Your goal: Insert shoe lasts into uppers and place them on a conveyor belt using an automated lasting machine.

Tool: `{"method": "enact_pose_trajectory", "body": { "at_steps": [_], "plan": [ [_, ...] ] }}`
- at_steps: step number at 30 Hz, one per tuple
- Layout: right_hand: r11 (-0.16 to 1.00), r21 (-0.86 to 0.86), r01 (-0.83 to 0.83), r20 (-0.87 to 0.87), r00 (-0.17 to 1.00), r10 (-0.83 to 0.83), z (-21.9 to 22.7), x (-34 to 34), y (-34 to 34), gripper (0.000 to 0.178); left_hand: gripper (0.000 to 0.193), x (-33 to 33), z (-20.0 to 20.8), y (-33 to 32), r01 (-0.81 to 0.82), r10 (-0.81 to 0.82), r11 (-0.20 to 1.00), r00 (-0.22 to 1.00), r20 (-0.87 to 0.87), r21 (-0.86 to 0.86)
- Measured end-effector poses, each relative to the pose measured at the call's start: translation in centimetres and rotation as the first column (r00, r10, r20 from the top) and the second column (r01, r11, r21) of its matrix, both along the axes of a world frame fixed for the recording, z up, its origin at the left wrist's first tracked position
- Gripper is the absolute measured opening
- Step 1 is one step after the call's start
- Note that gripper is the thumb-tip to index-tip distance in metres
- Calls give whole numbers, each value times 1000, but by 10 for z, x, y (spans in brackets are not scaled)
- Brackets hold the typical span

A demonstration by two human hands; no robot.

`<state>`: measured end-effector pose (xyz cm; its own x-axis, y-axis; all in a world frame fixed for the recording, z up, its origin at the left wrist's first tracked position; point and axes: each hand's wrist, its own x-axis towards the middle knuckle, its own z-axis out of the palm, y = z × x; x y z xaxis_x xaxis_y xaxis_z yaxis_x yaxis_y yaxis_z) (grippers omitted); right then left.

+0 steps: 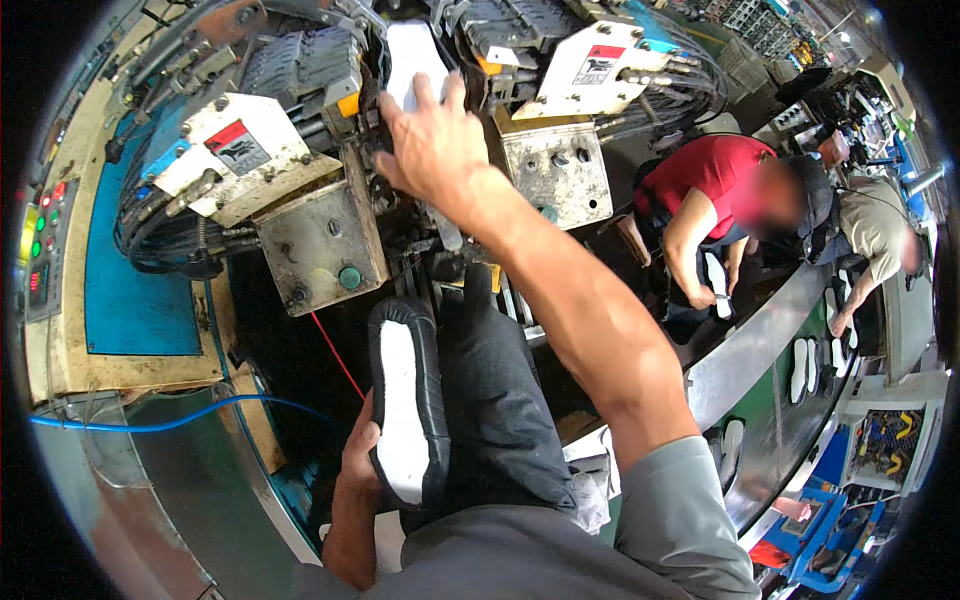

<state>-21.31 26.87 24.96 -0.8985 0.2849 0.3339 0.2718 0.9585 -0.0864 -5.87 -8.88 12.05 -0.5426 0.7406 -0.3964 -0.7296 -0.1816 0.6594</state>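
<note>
Now: one shoe in the machine, one waiting in hand

Right hand (432, 140) is up at arm's reach, fingers spread wide and laid flat on the white-soled shoe (413, 58) seated in the machine (320, 240). It reads as a press or steady, not a grab; thumb side is hidden, so can't tell if anything is pinched. Left hand (362, 448) is low by the body, wrapped round the heel end of a 2nd shoe (405, 405), black upper w/ white insole facing up.

Step, as I judge it: seating or checking the shoe in the clamp, w/ the next one held ready. Next move prob. calls for a firm, square push up top while keeping fingers out of the metal blocks either side of the right hand.

Held shoe: long axis runs away from the body, toe toward the machine, heel in the left palm, sole side up. Upper shoe runs about the same line, far end past the fingertips.

Left of both hands: blue hose (170, 420), panel w/ lamps (42, 225). Right of the arm, well apart: two co-workers (715, 200) at a belt w/ soles.
</note>
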Motion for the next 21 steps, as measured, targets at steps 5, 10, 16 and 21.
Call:
{"method": "enact_pose_trajectory", "body": {
  "at_steps": [5,10,16,21],
  "plan": [
    [999,-32,-11,24,1000,12,16,-32,21,70,93,-21,1,32,27,-31,996,998,-48,-84],
    [999,23,41,-27,999,-40,22,-41,9,69,95,-34,4,53,78,-80,996,997,-21,-47],
    [992,83,94,44,994,-97,38,-53,-3,65,96,-34,14,59,88,-89,996,996,-17,-21],
    [977,-211,-41,53,997,53,39,-19,12,64,113,-31,43,60,64,-75,993,992,-106,-103]
  ]
}}
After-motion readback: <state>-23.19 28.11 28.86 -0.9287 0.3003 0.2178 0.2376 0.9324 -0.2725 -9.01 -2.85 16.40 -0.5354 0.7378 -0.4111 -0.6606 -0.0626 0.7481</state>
